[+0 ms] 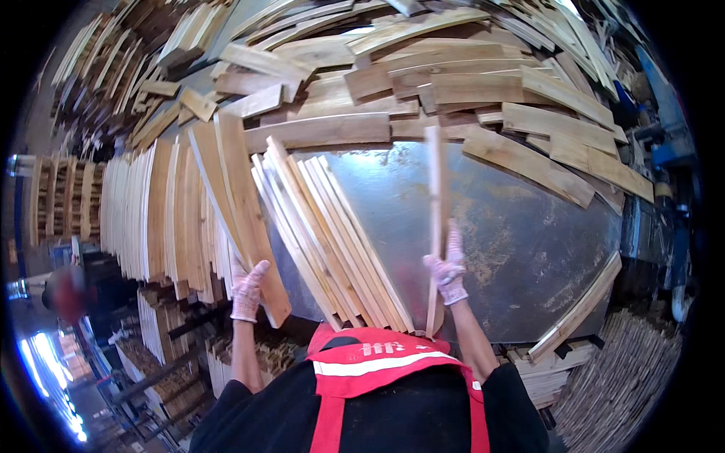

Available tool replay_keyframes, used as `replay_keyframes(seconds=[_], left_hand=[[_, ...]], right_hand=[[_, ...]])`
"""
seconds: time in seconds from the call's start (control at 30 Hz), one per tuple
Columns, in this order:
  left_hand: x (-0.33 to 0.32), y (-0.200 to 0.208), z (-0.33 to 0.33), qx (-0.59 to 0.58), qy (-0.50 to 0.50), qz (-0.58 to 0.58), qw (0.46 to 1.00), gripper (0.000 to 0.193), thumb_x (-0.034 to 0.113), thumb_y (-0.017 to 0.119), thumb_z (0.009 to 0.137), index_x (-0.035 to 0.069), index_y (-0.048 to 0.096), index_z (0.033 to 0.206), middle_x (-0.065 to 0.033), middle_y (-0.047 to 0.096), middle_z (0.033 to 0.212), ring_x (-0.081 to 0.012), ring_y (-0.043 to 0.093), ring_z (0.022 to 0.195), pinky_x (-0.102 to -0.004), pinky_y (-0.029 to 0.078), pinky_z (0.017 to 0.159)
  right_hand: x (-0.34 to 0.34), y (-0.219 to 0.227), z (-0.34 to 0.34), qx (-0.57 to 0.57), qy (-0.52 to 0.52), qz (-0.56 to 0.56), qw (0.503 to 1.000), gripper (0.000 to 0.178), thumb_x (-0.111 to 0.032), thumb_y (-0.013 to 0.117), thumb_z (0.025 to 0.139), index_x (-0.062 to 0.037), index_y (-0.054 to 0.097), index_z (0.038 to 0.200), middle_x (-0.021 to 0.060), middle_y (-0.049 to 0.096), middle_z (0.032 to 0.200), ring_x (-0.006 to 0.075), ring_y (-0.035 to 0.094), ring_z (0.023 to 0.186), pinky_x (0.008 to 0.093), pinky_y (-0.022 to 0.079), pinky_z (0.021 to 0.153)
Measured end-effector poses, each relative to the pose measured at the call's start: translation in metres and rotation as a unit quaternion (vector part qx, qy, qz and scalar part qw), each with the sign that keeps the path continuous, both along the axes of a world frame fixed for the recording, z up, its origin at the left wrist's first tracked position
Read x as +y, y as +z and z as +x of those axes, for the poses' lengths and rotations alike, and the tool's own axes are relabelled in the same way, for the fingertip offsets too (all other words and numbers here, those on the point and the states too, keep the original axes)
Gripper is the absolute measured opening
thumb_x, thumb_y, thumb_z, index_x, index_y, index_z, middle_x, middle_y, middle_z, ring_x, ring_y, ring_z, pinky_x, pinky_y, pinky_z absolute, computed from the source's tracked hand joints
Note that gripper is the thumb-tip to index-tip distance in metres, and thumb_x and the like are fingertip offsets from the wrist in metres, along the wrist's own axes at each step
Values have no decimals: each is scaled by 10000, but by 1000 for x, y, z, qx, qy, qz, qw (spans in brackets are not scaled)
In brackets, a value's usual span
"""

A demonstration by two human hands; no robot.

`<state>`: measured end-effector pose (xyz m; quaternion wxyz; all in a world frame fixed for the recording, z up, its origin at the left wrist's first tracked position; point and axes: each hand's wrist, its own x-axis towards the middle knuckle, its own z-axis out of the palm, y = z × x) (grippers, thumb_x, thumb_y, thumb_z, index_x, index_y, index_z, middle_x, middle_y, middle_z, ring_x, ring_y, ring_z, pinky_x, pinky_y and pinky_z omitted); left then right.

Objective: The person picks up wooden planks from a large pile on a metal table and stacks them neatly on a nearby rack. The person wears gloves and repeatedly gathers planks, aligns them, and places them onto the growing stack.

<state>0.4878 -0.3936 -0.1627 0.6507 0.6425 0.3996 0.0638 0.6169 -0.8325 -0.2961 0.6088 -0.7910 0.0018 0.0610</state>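
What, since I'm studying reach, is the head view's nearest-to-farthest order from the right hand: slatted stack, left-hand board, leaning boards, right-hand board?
1. Right-hand board: in the right hand.
2. Leaning boards: left of it, on the table.
3. Left-hand board: farther left, in the left hand.
4. Slatted stack: far left.

Left hand (pixel 248 291), right hand (pixel 448 272): gloves whitish-pink, mottled. Board at left fingers (pixel 249 204): warm tan, brown grain. Board at right fingers (pixel 436 189): pale tan. Slanted boards between both hands' fingers (pixel 311 226): cream to yellowish. Tabletop right of right fingers (pixel 521 241): blue-grey, rusty-brown blotches. Apron below fingers (pixel 330 389): red, white stripe. Sleeves (pixel 521 408): black.
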Motion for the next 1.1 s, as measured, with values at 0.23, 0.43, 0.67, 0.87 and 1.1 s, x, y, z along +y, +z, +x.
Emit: replay_keyframes(seconds=[0.23, 0.43, 0.67, 0.87, 1.1], left_hand=[[-61, -102, -58, 28, -98, 45, 994, 721, 166, 670, 984, -40, 317, 1577, -156, 553, 1466, -212, 538, 1306, -315, 441, 1090], [-15, -149, -14, -4, 32, 203, 979, 645, 383, 590, 1043, 8, 424, 1541, -245, 540, 1472, -257, 588, 1279, -340, 475, 1057], [-26, -137, 33, -169, 234, -199, 937, 794, 572, 537, 1029, 99, 276, 1610, -183, 584, 1399, -251, 655, 1172, -388, 570, 981], [20, -124, 14, -42, 95, -334, 937, 670, 546, 615, 996, 40, 551, 1429, -103, 645, 1321, -241, 651, 1172, -395, 535, 1027], [73, -41, 81, -228, 59, -272, 933, 406, 384, 669, 991, 94, 655, 1275, -40, 686, 1220, -172, 608, 1200, -349, 424, 1122]], right_hand=[[96, -19, 29, -61, 328, -127, 934, 585, -428, 593, 975, 3, 601, 1370, 230, 600, 1406, 398, 517, 1342, 441, 390, 1170], [148, -38, 84, -115, 232, -136, 956, 530, -410, 650, 976, -21, 655, 1336, 201, 623, 1396, 369, 556, 1309, 425, 425, 1137], [197, -21, 57, 264, 65, 246, 930, 769, -321, 712, 982, 58, 361, 1552, 220, 533, 1480, 236, 548, 1319, 335, 446, 1114], [191, -6, 32, 324, 131, 207, 914, 805, -388, 768, 884, 58, 434, 1466, 92, 615, 1129, 136, 597, 988, 291, 521, 914], [219, 148, 82, 90, 151, 272, 946, 866, -433, 827, 824, 15, 429, 1449, 66, 620, 1138, 129, 591, 1015, 292, 519, 901]])
